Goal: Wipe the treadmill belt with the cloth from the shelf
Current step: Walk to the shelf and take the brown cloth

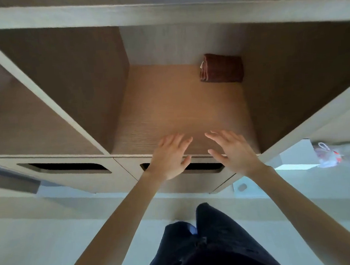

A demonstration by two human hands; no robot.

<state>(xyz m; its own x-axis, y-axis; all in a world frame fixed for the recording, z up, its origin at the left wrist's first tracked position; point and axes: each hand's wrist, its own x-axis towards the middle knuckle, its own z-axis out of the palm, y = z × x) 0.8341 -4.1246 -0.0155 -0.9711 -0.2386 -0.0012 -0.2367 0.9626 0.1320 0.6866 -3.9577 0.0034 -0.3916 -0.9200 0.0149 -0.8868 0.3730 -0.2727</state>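
Deep on shelf (178,103), cloth (221,68) lies beyond outstretched fingers (179,141).

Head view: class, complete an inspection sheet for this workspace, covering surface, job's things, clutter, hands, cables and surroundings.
Surface: wooden shelf compartment, open-fronted.
Job's things: folded brown cloth at the compartment's back right corner; treadmill not in view.
Clutter: crumpled plastic bag at right.
Hands: left hand and right hand open, fingers spread, at the front edge, apart from the cloth.
Cables: nothing seen.
Surroundings: drawers with cut-out handles below; pale floor.
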